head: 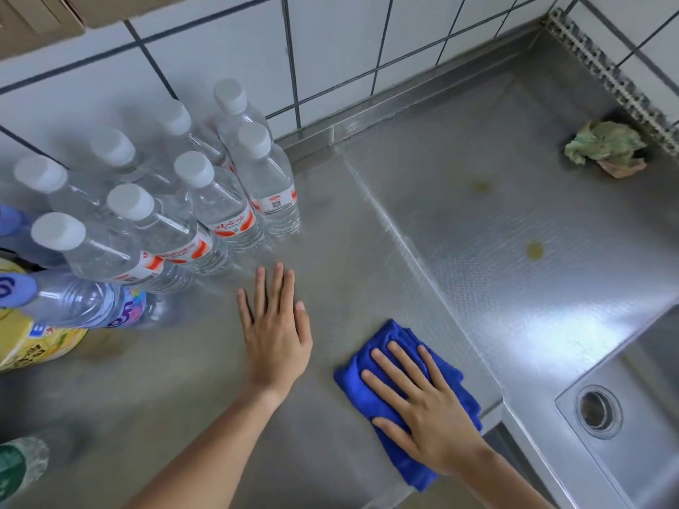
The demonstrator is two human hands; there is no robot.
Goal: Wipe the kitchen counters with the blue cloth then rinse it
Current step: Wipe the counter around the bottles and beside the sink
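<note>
The blue cloth [389,347] lies folded on the steel counter [367,229] near its front edge. My right hand [422,409] presses flat on top of the cloth, fingers spread, covering its middle. My left hand [275,325] rests flat on the bare counter just left of the cloth, fingers together and pointing away, holding nothing. Two small yellowish stains [534,250] mark the textured steel further back. The sink basin [624,416] with its round drain [599,411] lies at the lower right.
Several clear water bottles [220,200] with white caps stand grouped at the left, close to my left hand. A yellow container [33,343] and a green-capped bottle [18,468] sit at the far left. A crumpled greenish rag [606,146] lies in the back right corner by the tiled wall [367,49].
</note>
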